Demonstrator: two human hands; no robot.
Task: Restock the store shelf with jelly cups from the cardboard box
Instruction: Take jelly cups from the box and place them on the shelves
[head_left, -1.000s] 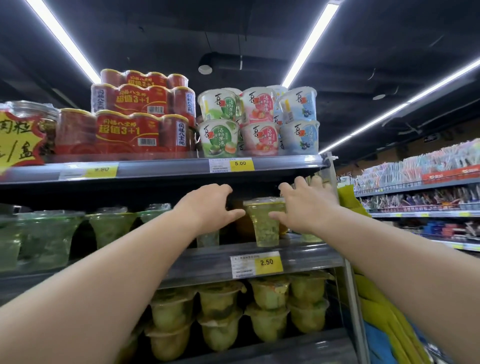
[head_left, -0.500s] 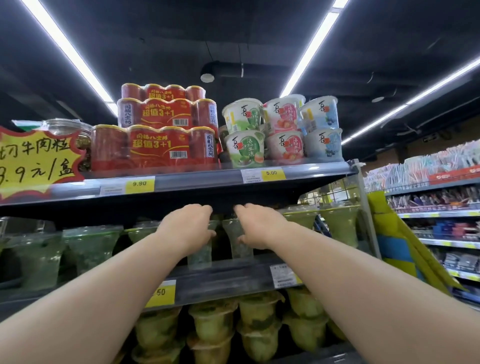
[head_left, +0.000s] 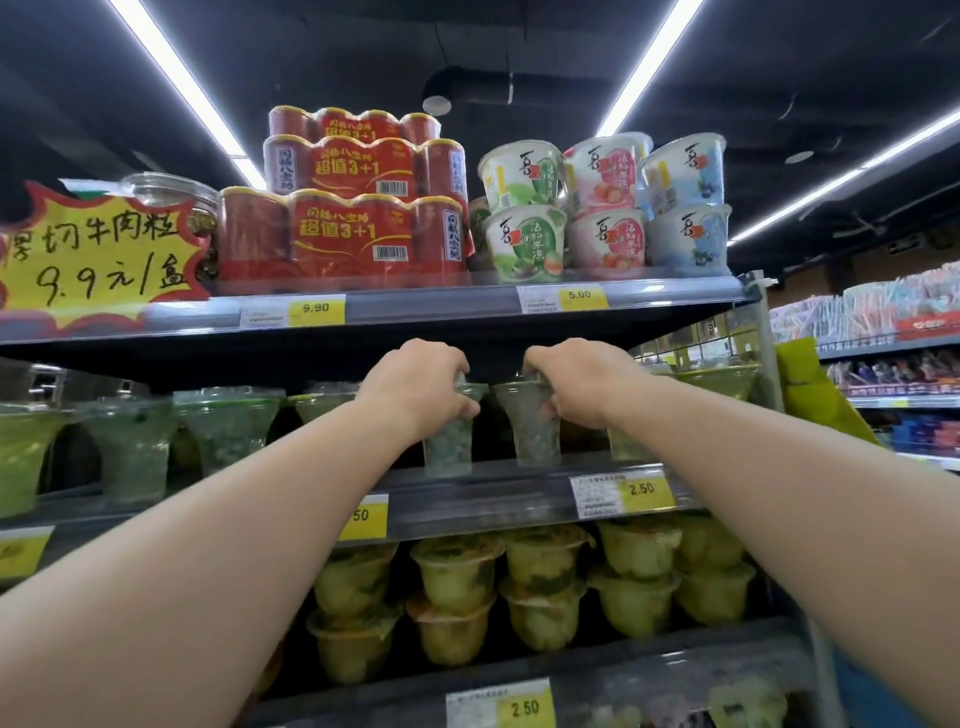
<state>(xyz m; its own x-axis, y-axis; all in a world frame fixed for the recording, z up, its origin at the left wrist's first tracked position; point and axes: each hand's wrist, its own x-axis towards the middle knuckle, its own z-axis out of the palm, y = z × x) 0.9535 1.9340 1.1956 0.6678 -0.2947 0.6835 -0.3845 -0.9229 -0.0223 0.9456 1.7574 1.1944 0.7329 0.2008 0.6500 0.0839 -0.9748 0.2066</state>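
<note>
Both my arms reach up to the middle shelf (head_left: 498, 496). My left hand (head_left: 415, 387) is closed over the rim of a clear green jelly cup (head_left: 448, 441) standing on that shelf. My right hand (head_left: 571, 382) grips the rim of a second clear jelly cup (head_left: 530, 426) right beside it. Both cups stand upright near the shelf's front edge. More green jelly cups (head_left: 223, 431) line the same shelf to the left. The cardboard box is out of view.
The top shelf (head_left: 447, 306) hangs just above my hands, holding red can packs (head_left: 343, 234) and stacked printed cups (head_left: 602, 208). Yellow-green cups (head_left: 540, 587) are stacked on the shelf below. A yellow price sign (head_left: 93, 254) hangs at left. Another aisle's shelves (head_left: 883, 364) lie right.
The view has shifted left along the shelf. My hands came together from further right and have closed on two neighbouring cups at the shelf's front.
</note>
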